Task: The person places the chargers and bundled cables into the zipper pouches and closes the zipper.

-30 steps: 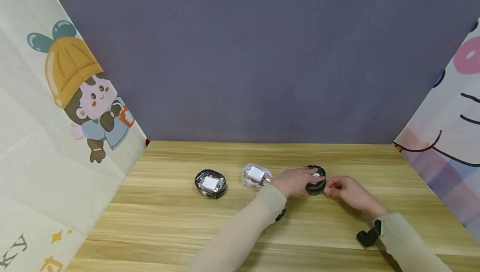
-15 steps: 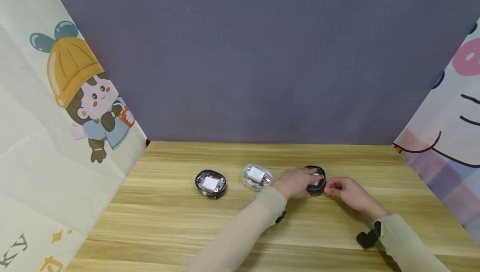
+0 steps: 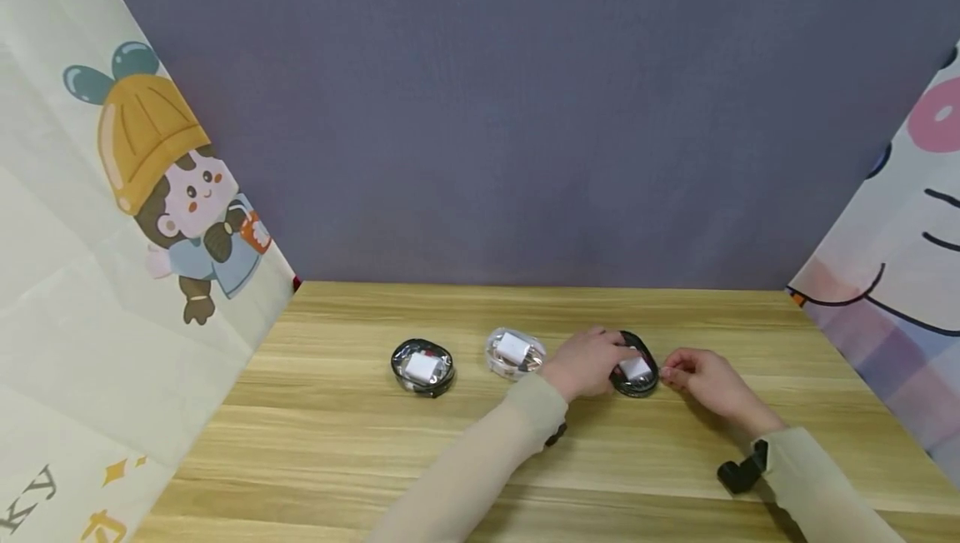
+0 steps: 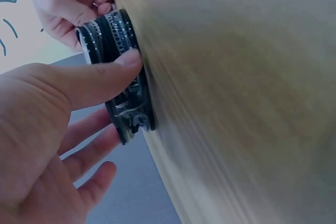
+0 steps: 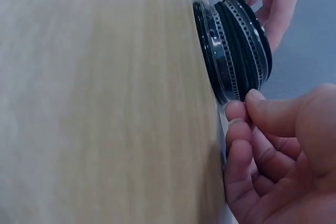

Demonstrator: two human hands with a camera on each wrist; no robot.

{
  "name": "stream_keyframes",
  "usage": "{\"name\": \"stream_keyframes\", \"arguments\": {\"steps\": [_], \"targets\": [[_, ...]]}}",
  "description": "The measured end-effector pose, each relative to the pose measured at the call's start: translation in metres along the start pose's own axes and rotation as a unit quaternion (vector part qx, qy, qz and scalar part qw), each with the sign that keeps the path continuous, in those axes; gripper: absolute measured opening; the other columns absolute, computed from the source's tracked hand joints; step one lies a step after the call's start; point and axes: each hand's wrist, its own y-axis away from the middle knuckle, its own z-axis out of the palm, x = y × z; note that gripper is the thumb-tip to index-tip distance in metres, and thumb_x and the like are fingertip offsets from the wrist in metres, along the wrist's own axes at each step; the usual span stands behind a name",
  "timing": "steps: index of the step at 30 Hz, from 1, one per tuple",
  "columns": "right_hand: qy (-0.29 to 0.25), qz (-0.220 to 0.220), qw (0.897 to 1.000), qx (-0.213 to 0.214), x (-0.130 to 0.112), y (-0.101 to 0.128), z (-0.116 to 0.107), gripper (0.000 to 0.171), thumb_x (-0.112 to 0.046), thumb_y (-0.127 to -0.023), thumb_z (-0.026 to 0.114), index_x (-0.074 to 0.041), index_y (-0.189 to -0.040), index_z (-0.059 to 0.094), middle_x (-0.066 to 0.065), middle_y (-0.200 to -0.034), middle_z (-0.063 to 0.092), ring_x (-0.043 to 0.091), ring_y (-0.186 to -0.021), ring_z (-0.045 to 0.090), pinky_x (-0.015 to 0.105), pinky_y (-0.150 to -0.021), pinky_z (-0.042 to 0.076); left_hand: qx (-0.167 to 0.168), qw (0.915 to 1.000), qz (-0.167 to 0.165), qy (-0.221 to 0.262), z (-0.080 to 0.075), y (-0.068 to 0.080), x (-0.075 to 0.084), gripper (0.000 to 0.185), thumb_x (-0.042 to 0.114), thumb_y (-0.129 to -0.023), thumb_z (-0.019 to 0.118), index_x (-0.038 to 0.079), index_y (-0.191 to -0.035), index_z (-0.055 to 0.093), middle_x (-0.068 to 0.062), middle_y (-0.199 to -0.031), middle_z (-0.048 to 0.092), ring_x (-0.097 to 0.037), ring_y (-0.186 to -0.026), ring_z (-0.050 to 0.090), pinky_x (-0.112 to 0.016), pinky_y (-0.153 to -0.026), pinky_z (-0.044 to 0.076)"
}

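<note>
A clear oval zipper pouch [image 3: 635,371] with a black rim holds a white charger on the right of the table. My left hand [image 3: 588,362] holds its left side; in the left wrist view the thumb lies along the toothed side band [image 4: 113,38] and the fingers are behind. My right hand [image 3: 708,381] is at the opposite end. In the right wrist view its thumb and index fingertips pinch together at the end of the pouch's toothed band [image 5: 228,51]; what lies between the fingertips is hidden.
To the left lie two similar pouches: a white-rimmed one [image 3: 514,351] beside my left wrist and another black-rimmed one [image 3: 422,367], each with a white charger inside. A grey panel [image 3: 480,151] stands behind the wooden table [image 3: 337,460], with printed cloths at both sides.
The pouch has turned, so its clear face and the white charger show more. My left fingers have drawn back from its top; my right hand has shifted slightly right.
</note>
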Motion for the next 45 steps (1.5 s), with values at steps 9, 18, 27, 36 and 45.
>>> {"name": "stream_keyframes", "arguments": {"steps": [9,18,27,36,45], "targets": [[-0.002,0.003,1.0,0.007,0.001,0.002,0.0,0.011,-0.013,-0.093,0.057,-0.002,-0.092,0.062,0.004,-0.077,0.062,0.013,-0.066,0.052,0.024,-0.054,0.043,0.025,0.9991,0.026,0.021,0.001,-0.003,0.007,0.057,0.027,-0.079,0.076,0.034,-0.131,0.054,0.011,-0.142,0.042,-0.005,-0.125,0.043,-0.018,-0.098,0.039],[-0.007,0.002,1.0,-0.008,-0.001,0.004,-0.001,0.012,-0.014,-0.094,0.057,-0.003,-0.092,0.062,0.003,-0.078,0.063,0.012,-0.065,0.051,0.024,-0.053,0.043,-0.001,0.9982,0.003,0.06,0.0,0.001,0.006,0.061,0.027,-0.082,0.073,0.041,-0.135,0.046,0.011,-0.146,0.037,-0.007,-0.121,0.048,-0.017,-0.089,0.045],[-0.004,0.014,1.0,-0.021,-0.005,0.009,-0.003,0.011,-0.014,-0.094,0.057,-0.005,-0.091,0.062,0.003,-0.078,0.062,0.015,-0.066,0.049,0.025,-0.054,0.041,-0.014,0.999,-0.017,0.039,-0.001,-0.003,0.01,0.062,0.029,-0.082,0.074,0.046,-0.134,0.046,0.015,-0.144,0.038,-0.006,-0.118,0.051,-0.017,-0.08,0.048],[-0.001,-0.009,0.999,-0.033,-0.009,0.02,0.0,0.01,-0.016,-0.092,0.06,-0.008,-0.086,0.063,0.0,-0.077,0.063,0.011,-0.066,0.051,0.024,-0.059,0.04,-0.025,0.9985,-0.033,0.037,-0.002,-0.002,0.012,0.063,0.034,-0.08,0.075,0.049,-0.133,0.044,0.017,-0.144,0.037,-0.007,-0.117,0.051,-0.017,-0.076,0.049],[-0.017,-0.02,0.999,-0.037,-0.018,0.027,0.008,0.009,-0.013,-0.09,0.062,-0.007,-0.083,0.063,0.0,-0.074,0.062,0.01,-0.064,0.051,0.023,-0.056,0.041,-0.038,0.9983,-0.03,0.032,-0.001,-0.004,0.013,0.064,0.041,-0.08,0.072,0.049,-0.135,0.04,0.017,-0.147,0.032,-0.007,-0.117,0.051,-0.017,-0.079,0.049]]}}
